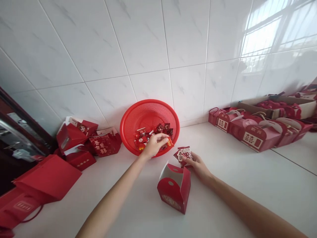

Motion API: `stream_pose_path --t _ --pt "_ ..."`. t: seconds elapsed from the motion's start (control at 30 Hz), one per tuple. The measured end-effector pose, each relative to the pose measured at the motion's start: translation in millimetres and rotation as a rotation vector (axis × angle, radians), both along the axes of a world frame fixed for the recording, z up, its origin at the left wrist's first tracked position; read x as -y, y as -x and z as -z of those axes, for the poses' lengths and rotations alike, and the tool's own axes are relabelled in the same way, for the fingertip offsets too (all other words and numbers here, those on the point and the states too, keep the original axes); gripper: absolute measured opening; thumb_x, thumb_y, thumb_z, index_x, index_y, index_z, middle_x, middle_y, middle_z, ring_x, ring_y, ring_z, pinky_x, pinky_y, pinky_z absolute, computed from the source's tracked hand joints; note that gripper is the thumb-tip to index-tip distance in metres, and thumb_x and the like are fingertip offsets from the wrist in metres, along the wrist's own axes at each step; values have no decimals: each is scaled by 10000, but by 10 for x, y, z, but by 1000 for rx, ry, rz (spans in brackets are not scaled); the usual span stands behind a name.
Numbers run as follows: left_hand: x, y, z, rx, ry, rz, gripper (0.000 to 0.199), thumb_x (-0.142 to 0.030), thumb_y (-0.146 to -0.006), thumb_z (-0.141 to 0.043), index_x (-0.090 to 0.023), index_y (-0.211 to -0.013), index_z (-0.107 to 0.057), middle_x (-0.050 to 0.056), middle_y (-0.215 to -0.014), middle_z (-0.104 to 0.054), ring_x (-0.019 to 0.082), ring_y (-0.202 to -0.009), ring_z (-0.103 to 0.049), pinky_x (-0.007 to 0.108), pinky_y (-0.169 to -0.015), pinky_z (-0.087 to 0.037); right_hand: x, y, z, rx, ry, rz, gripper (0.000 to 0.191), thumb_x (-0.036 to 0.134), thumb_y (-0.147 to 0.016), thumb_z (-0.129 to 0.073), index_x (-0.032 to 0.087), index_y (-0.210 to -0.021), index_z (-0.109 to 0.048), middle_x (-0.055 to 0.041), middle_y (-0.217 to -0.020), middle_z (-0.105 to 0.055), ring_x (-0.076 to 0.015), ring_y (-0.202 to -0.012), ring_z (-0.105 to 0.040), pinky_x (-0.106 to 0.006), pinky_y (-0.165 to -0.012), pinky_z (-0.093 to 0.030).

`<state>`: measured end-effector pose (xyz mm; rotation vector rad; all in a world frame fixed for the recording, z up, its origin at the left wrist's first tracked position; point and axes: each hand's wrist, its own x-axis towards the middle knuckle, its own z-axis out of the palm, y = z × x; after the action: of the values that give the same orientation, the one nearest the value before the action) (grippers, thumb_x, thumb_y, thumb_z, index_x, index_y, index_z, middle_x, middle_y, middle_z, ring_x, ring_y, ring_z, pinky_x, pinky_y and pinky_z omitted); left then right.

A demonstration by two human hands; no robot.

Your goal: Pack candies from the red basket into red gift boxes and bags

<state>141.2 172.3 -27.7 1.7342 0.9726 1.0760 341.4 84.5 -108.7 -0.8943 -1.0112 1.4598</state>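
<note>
1. So the left hand [157, 144] is pinching a small, shiny red-and-yellow wrapped packet [170, 142] by its end, right over the front rim of the round red mesh plastic basket [122, 134]. My guess is fingertips only because the thing's tiny.
2. The right hand [197, 162] is closed on a little fan of flat, dark red and white printed packets [184, 154]. Thumb's on top, probably to stop them slipping apart. Can't count them for sure.
3. Just in front of those packets stands an upright red cardboard box [170, 197], top open, around the middle of the tabletop [210, 215]. Neither hand seems to be gripping it. Likely placed there so both hands can reach the opening. Pale inside, but I can't see the bottom, so no clue about contents.
4. The basket sits by the tabletop's back edge, near the wall, mouth facing the person, which I'd say makes for easy reaching. Small wrapped pieces, mostly red [140, 140], are piled in its lower part.
5. Toward the tabletop's back right: red handled gift boxes [262, 135] in a cluster, plus a shallow brown cardboard carton [307, 109] of deep pink-red stuff [279, 107], too blurry to name.
6. Left side: jumbled red paper boxes [105, 145], some gaping open.
</note>
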Motion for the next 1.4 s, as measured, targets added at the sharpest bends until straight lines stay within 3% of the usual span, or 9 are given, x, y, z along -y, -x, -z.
stream_pose_path --t 0.1,0.27,0.5,0.7,0.8,0.93,1.2,1.4 --pt "127 -162 173 -22 86 109 370 -418 -683 -823 -153 -921 -723 58 -782 -752 193 -723 -711 326 -718 -583 4 -1 -3 -16 17 40 472 536 -645 -858 197 -918 -675 -32 -831 -706 -178 -742 -632 -325 -728 -530" --pt "172 -259 388 -18 178 122 355 -400 -666 -829 -139 -867 -696 66 -771 -746 181 -662 -705 313 -677 -571 -5 4 17 -29 36 59 516 553 -616 -869 193 -936 -683 -43 -844 -721 -185 -759 -635 -337 -747 -535" --pt "154 -307 571 21 151 93 368 -436 -649 -831 -152 -825 -675 33 -725 -709 169 -665 -679 320 -706 -580 -23 5 21 -61 91 62 501 606 -657 -819 189 -903 -690 -45 -807 -708 -175 -718 -591 -324 -703 -489" --pt "171 -312 653 3 133 112 327 -408 -691 -794 -149 -860 -691 57 -799 -733 176 -715 -686 319 -738 -568 -34 3 35 -12 25 20 455 510 -626 -878 178 -857 -670 -24 -793 -676 -153 -695 -562 -307 -689 -451" --pt "195 -284 620 -56 128 137 290 -375 -705 -776 -147 -868 -702 67 -836 -746 185 -751 -694 319 -764 -560 -37 -1 53 3 25 22 446 491 -618 -886 175 -842 -663 -9 -761 -649 -146 -671 -549 -305 -673 -434" --pt "204 -190 498 -151 5 58 230 -339 -775 -702 -152 -908 -721 81 -907 -763 210 -830 -711 324 -795 -560 -43 -14 78 16 41 21 469 502 -619 -881 172 -878 -671 -38 -800 -684 -173 -710 -583 -322 -699 -449" --pt "1 163 189 -450 -368 -303 186 -183 -831 -577 -191 -910 -745 71 -997 -759 204 -875 -714 307 -808 -564 -33 -6 84 7 42 24 461 494 -633 -877 175 -899 -678 -51 -808 -700 -189 -714 -603 -338 -709 -461" --pt "-222 119 -72 -856 -244 -501 268 -331 -919 -557 -178 -1057 -729 124 -1001 -772 292 -989 -712 362 -838 -534 -37 -8 104 1 45 6 453 487 -644 -872 182 -917 -679 -41 -798 -702 -188 -710 -603 -336 -704 -458"
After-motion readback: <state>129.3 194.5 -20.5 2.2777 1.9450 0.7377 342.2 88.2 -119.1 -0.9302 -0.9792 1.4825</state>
